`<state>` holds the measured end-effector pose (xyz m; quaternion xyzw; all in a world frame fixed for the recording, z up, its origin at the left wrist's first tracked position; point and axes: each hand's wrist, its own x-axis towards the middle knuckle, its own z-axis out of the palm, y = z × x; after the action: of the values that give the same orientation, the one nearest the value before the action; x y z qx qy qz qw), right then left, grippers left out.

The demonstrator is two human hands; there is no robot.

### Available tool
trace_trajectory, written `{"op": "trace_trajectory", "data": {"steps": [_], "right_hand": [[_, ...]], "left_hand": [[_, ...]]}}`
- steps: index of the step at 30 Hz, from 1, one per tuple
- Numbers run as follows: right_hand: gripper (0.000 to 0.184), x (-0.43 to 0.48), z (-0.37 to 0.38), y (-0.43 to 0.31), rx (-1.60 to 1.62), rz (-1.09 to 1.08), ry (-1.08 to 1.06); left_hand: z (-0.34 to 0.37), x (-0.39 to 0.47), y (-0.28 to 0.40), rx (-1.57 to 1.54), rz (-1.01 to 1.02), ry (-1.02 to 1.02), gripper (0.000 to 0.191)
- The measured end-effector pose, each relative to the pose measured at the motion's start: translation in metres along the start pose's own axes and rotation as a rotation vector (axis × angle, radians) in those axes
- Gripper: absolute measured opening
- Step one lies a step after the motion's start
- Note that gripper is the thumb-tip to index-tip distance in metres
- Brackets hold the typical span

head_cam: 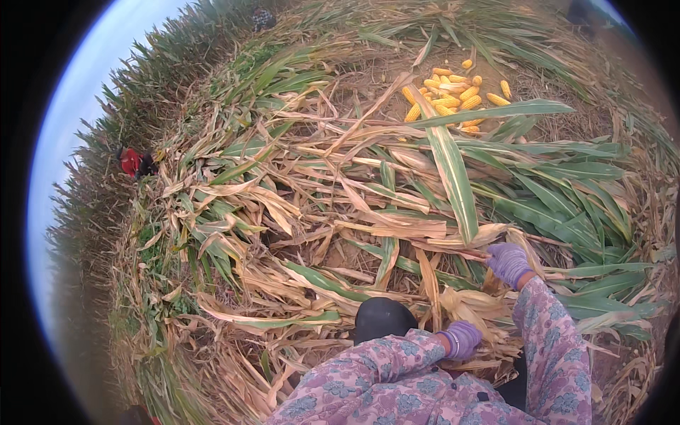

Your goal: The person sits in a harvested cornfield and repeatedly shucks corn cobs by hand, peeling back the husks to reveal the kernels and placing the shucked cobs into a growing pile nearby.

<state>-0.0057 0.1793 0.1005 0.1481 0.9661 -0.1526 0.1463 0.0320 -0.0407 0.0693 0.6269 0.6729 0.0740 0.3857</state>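
My left hand (462, 340), in a purple knit glove, is curled low in front of my body against dry corn husks (470, 308). Its fingertips are hidden, and the husks fan out beside the fist. Farther forward and to the right, my right hand (509, 264) in a matching glove closes around a dry corn stalk (473, 254). Pale husk leaves hang beside that wrist. No ear of corn can be made out in either hand.
Cut corn stalks with green leaves (563, 212) and brown leaves (276, 207) cover the ground. Husked yellow ears (451, 98) lie piled on bare soil ahead. My dark-covered knee (383, 320) juts among the stalks. A person in red (130, 162) is by the standing corn (101, 143); another person (262, 19) is farther off.
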Motion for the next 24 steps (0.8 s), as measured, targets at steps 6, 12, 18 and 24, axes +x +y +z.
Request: {"op": "trace_trajectory", "data": {"steps": [6, 12, 18, 24], "right_hand": [[0.03, 0.025, 0.168, 0.006, -0.058, 0.068, -0.268], [0.025, -0.02, 0.217, 0.002, 0.176, 0.154, -0.078], [0.013, 0.049, 0.166, 0.03, 1.348, 0.514, 0.305], [0.03, 0.093, 0.159, 0.078, 0.038, 0.364, -0.019]], "left_hand": [[-0.009, 0.023, -0.004, -0.202, 0.029, 0.075, 0.034], [-0.006, 0.023, -0.002, -0.274, 0.115, 0.118, 0.028], [-0.022, 0.019, 0.004, -0.412, 0.015, 0.264, 0.025], [-0.043, 0.015, 0.013, -0.47, -0.01, 0.183, 0.029]]}}
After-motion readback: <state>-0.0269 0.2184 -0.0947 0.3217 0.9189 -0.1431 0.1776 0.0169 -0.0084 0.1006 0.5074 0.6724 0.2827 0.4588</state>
